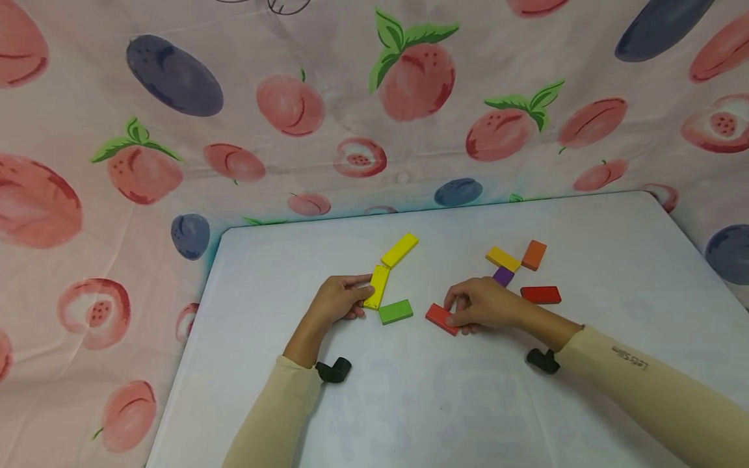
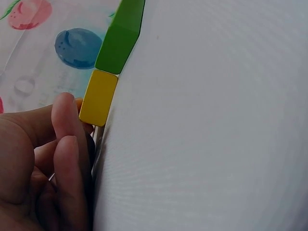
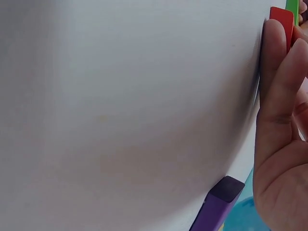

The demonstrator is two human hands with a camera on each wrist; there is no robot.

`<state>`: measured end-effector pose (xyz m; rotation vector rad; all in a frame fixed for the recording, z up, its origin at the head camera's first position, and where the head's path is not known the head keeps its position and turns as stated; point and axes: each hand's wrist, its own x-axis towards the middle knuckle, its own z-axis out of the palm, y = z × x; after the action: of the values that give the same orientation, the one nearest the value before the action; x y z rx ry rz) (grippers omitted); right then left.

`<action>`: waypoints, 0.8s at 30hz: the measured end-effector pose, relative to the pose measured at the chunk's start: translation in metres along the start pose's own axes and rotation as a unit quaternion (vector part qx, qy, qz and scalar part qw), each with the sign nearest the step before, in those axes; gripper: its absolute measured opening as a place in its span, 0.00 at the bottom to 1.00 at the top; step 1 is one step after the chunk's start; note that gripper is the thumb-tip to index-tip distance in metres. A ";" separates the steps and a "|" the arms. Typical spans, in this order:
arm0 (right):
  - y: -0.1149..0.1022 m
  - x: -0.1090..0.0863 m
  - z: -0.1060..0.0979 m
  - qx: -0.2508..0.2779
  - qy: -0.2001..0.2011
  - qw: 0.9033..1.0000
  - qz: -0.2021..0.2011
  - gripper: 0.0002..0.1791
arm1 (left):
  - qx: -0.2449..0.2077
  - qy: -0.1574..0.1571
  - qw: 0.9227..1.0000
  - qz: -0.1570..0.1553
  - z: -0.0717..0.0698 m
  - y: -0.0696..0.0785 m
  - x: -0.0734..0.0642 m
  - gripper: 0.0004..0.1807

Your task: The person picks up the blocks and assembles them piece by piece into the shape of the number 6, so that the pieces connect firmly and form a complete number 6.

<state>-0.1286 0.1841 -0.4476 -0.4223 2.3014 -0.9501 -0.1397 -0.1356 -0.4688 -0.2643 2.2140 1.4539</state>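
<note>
On the white table my left hand [image 1: 337, 299] holds the near yellow block [image 1: 379, 283], thumb at its lower left side and index finger along its upper left. The left wrist view shows that block's yellow end [image 2: 98, 98] beside the fingertips. A green block [image 1: 395, 312] lies at its near end, and a second yellow block [image 1: 400, 250] slants off its far end. My right hand [image 1: 481, 303] pinches a red block [image 1: 440, 318] by its right end, thumb on the near side. This red block [image 3: 284, 21] is partly hidden by fingers in the right wrist view.
Beyond the right hand lie an orange-yellow block [image 1: 503, 259], an orange block [image 1: 534, 255] and a purple block [image 1: 502, 276], partly covered by the hand. Another red block [image 1: 541, 295] lies beside the right forearm. A fruit-print cloth [image 1: 328, 39] hangs behind the table [image 1: 409, 403].
</note>
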 end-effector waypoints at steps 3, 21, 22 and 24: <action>-0.002 0.001 0.000 -0.002 0.001 1.000 -0.007 0.13 | 0.001 0.001 1.000 0.000 0.000 0.000 0.000 0.22; -0.003 0.008 0.001 -0.005 -0.001 1.000 -0.004 0.13 | -0.008 0.001 1.000 0.002 0.000 -0.002 0.002 0.22; -0.003 0.008 0.001 -0.005 -0.001 1.000 -0.004 0.12 | -0.008 0.001 1.000 0.002 0.000 -0.002 0.002 0.22; -0.003 0.008 0.002 -0.006 -0.001 1.000 -0.007 0.12 | -0.009 0.001 1.000 0.002 0.000 -0.002 0.002 0.22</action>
<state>-0.1336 0.1771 -0.4496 -0.4431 2.3068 -0.9431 -0.1402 -0.1361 -0.4711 -0.2664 2.2049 1.4776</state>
